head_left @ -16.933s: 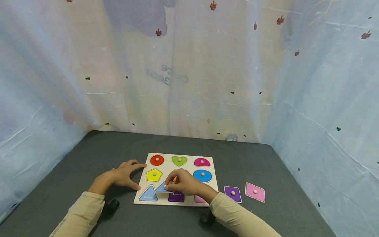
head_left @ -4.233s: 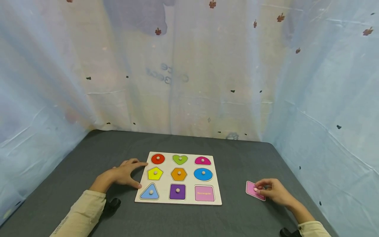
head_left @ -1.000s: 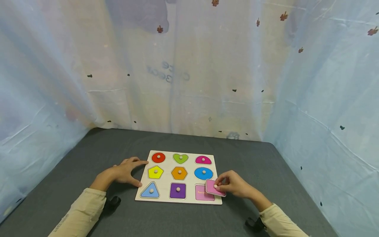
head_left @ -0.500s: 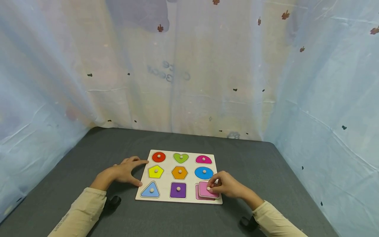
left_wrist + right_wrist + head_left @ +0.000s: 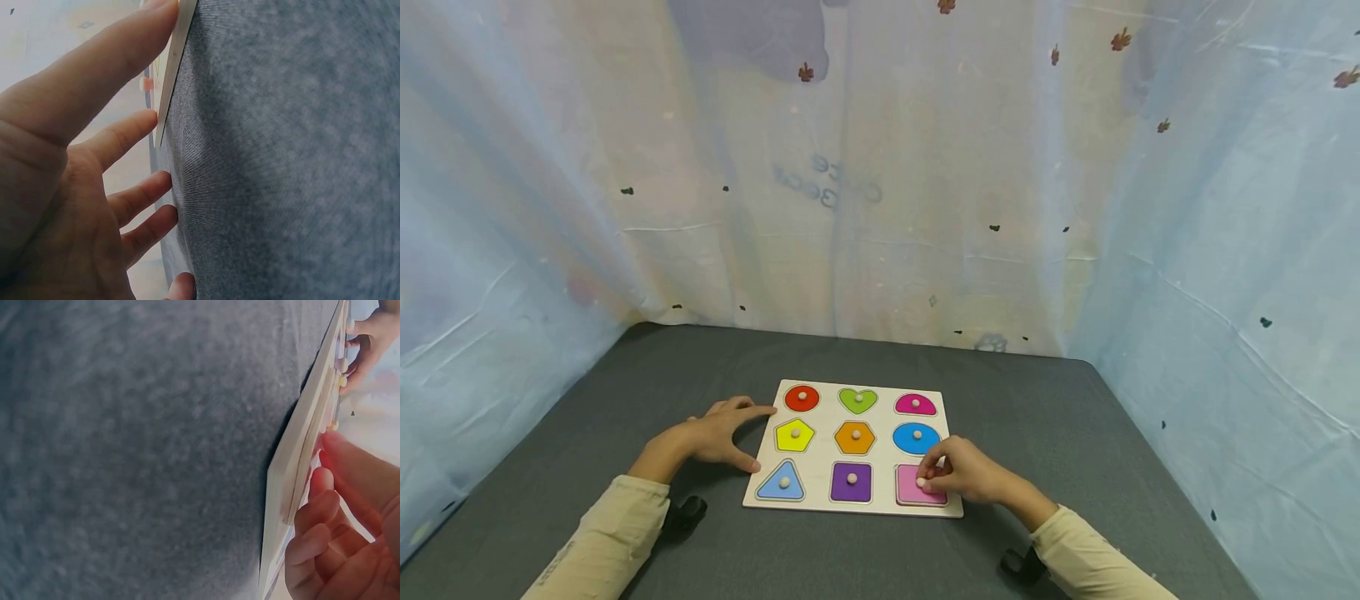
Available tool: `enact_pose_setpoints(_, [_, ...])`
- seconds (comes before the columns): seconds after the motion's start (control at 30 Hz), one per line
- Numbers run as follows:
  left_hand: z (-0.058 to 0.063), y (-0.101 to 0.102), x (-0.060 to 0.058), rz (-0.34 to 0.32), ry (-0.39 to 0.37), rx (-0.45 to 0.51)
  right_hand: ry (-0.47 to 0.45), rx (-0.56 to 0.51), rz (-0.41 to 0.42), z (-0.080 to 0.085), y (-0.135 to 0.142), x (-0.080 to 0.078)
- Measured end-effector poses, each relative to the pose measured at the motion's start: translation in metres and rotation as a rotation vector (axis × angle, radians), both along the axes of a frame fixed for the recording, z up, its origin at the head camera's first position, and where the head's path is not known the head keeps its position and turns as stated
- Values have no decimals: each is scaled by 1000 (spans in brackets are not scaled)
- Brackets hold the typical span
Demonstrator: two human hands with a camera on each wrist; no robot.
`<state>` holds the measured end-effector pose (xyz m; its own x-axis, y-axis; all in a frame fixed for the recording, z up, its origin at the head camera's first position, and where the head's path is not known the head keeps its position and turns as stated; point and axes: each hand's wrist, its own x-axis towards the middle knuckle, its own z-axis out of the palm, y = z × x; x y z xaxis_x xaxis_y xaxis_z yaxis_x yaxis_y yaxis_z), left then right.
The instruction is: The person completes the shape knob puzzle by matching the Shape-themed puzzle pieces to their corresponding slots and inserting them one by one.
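My right hand (image 5: 970,473) pinches the small knob of a pink rectangle puzzle piece (image 5: 910,490) between thumb and fingertips. That piece lies over the bottom right recess of the cream wooden shape board (image 5: 816,487), nearly lined up with its outline. In the right wrist view the wooden edge of the piece (image 5: 292,509) shows raised above the board's surface. My left hand (image 5: 709,439) is spread at the board's left side, thumb and index fingertip touching its edge. The left wrist view shows the other fingers (image 5: 140,194) extended beside the board, close to the cloth.
Knobbed pieces fill the other recesses, among them a red circle (image 5: 793,404), a blue oval (image 5: 908,445), a purple square (image 5: 841,492) and a light blue triangle (image 5: 772,490). Dark grey cloth (image 5: 1022,425) covers the table. A pale patterned curtain (image 5: 880,275) surrounds it.
The right hand picked up the pink rectangle from the table's right side and carried it left onto its recess. Earlier, the triangle and square were placed. The left hand stayed at the board's edge.
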<state>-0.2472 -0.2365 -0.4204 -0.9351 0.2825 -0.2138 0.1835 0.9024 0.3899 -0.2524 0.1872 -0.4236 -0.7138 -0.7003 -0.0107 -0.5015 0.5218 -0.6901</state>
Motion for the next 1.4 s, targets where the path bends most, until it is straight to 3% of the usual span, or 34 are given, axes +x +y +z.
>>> enact_pose_setpoints(0.63, [-1,0,-2,-1,0,0,-15,34,16,2,-3,-1])
enact_pose_setpoints(1.4, [4,1,5,-2,-9,-25,54,-147,-76,10,-16,-28])
